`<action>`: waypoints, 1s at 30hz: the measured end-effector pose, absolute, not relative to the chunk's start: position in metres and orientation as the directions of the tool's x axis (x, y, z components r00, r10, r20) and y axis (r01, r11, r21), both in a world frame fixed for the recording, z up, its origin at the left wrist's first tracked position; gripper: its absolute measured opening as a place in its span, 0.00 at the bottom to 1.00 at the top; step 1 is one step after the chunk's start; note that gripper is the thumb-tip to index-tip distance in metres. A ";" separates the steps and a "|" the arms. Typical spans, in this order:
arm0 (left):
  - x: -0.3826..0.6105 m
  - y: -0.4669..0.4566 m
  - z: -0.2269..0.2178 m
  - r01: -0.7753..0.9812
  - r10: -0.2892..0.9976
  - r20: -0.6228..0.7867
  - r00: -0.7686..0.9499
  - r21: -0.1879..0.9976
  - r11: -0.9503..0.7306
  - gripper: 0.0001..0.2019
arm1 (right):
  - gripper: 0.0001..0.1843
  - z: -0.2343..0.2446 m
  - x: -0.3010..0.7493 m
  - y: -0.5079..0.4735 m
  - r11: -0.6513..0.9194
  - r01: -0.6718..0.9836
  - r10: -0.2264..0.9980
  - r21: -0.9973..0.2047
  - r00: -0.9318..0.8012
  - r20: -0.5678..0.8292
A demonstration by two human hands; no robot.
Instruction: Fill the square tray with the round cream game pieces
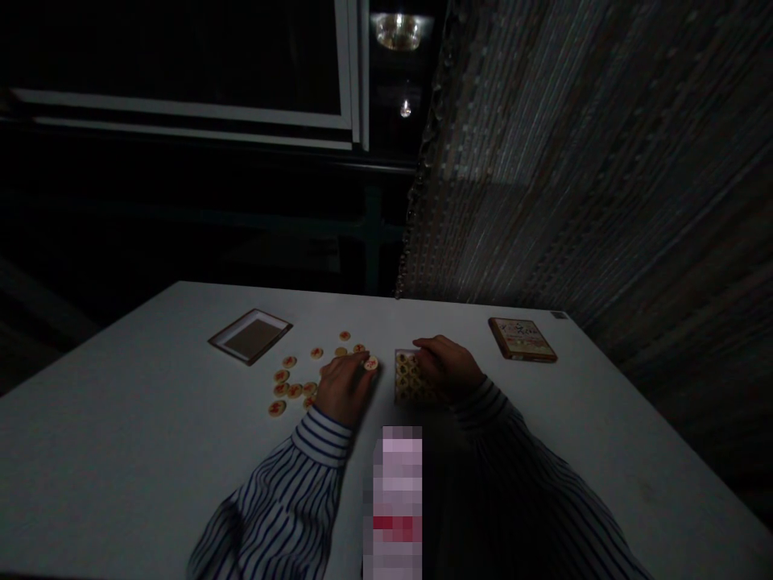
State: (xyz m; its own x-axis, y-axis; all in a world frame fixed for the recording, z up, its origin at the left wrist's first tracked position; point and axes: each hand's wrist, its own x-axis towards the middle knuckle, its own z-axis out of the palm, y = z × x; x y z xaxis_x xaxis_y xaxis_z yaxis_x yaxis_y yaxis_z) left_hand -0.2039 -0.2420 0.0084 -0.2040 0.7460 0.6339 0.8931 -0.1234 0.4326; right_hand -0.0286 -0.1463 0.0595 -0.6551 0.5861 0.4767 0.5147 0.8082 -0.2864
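My left hand is closed, with a round Chinese chess piece pinched between thumb and fingers. The piece is pale with a red character and is held just left of a small open box. Rows of chess pieces fill the visible part of that box. Over the box's right side lies my right hand, fingers curled down and one finger pointing left; whatever they grip is hidden in shadow. Several loose red-marked pieces are scattered on the white table to the left of my left hand.
An open shallow box lid or tray lies at the back left of the table. A closed printed box sits at the back right. A bead curtain hangs beyond the table, beside a white-framed window.
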 end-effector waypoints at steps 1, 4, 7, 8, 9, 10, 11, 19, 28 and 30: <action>-0.203 -0.242 0.010 0.892 0.743 0.641 -0.194 0.431 -0.139 0.13 | 0.14 0.059 -0.027 -0.146 0.807 0.515 0.589 -0.291 -0.652 0.478; -0.199 -0.243 0.012 0.886 0.743 0.640 -0.194 0.440 -0.147 0.13 | 0.14 0.058 -0.022 -0.147 0.799 0.515 0.599 -0.311 -0.634 0.489; -0.195 -0.244 0.014 0.877 0.751 0.628 -0.204 0.457 -0.144 0.13 | 0.13 0.055 -0.017 -0.147 0.791 0.515 0.609 -0.330 -0.607 0.511; -0.193 -0.244 0.014 0.874 0.750 0.629 -0.205 0.462 -0.148 0.13 | 0.13 0.053 -0.016 -0.147 0.790 0.513 0.609 -0.335 -0.599 0.520; -0.192 -0.244 0.014 0.871 0.748 0.631 -0.205 0.466 -0.154 0.12 | 0.13 0.052 -0.014 -0.147 0.792 0.508 0.607 -0.339 -0.592 0.529; -0.190 -0.244 0.015 0.869 0.746 0.633 -0.204 0.468 -0.160 0.12 | 0.13 0.050 -0.012 -0.146 0.794 0.501 0.604 -0.344 -0.588 0.538; -0.189 -0.244 0.015 0.867 0.746 0.635 -0.202 0.470 -0.165 0.12 | 0.13 0.048 -0.011 -0.146 0.797 0.492 0.600 -0.350 -0.585 0.546; -0.175 -0.241 0.018 0.862 0.758 0.630 -0.166 0.466 -0.198 0.12 | 0.13 0.039 0.002 -0.149 0.794 0.450 0.607 -0.408 -0.563 0.561; -0.162 -0.232 0.021 0.854 0.767 0.632 -0.110 0.455 -0.252 0.12 | 0.13 0.030 0.007 -0.150 0.779 0.421 0.627 -0.465 -0.553 0.549; -0.159 -0.229 0.020 0.849 0.767 0.634 -0.099 0.456 -0.268 0.12 | 0.13 0.026 0.007 -0.150 0.777 0.393 0.626 -0.491 -0.554 0.548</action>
State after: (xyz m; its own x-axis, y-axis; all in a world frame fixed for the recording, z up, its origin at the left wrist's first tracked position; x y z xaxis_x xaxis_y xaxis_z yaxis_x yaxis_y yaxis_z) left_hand -0.1586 -0.2295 0.0202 -0.0985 0.7673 0.6336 0.8486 -0.2678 0.4563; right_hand 0.0071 -0.1496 0.0261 -0.5542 0.6264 0.5483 0.3932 0.7775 -0.4908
